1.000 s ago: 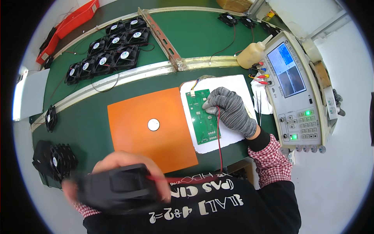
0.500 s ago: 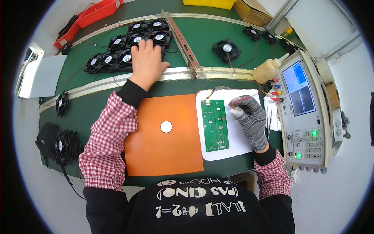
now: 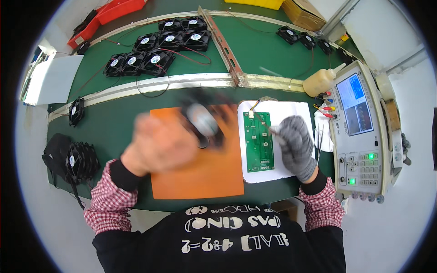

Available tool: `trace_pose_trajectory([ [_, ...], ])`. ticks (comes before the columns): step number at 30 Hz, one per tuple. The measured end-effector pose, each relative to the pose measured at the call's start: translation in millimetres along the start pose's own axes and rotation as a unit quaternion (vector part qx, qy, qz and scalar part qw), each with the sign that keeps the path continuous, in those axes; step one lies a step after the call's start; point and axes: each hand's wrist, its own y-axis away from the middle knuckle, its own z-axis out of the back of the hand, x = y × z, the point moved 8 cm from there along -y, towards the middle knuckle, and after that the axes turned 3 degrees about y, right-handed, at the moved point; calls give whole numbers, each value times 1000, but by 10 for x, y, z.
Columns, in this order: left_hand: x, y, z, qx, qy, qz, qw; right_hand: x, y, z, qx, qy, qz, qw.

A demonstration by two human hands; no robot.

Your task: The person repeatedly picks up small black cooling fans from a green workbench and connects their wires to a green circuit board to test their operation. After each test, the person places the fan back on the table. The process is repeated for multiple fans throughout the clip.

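Just right of L hand [image 3: 159,143], blurred blk fan [image 3: 202,120], nearer it than R hand [image 3: 297,143]; L grip unclear (blur), R curled, can't tell if gripping.

Surroundings, as we see them: red bins [image 3: 120,10] at upper left, cropped by the top edge. We note a yellow bin [image 3: 256,4], likewise cropped, with a carton [image 3: 304,15] just right of it. A slotted bar [image 3: 221,43] runs down to the pale strip [image 3: 268,82]. We log a cream bottle [image 3: 317,83], nozzle to upper right; nearer us, dark tweezers [image 3: 320,141] over a white cloth [image 3: 324,132]. Far left: a white sheet [image 3: 53,84].
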Motion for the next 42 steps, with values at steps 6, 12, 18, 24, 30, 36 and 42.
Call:
trace_pose_trajectory([
  [6,623,61,135,-59,-6,286,957,-541,167,-125,69,-12,-272,960],
  [12,-178,-221,-244,167,214,218,938,-569,273,-312,87,-194,-329,920],
  [18,-77,-225,-500,221,276,306,884,-548,287,-404,115,-176,-310,927],
  [24,-87,-108,-619,246,259,311,881,-596,295,-420,112,-176,-315,926],
  [30,-160,-475,-173,141,167,198,955,-591,327,-398,118,-100,-274,949],
  [36,-276,-505,710,-13,314,81,946,-539,223,-372,104,-159,-271,944],
  [42,-499,-480,108,127,946,295,43,-535,249,-345,80,-157,-247,953],
])
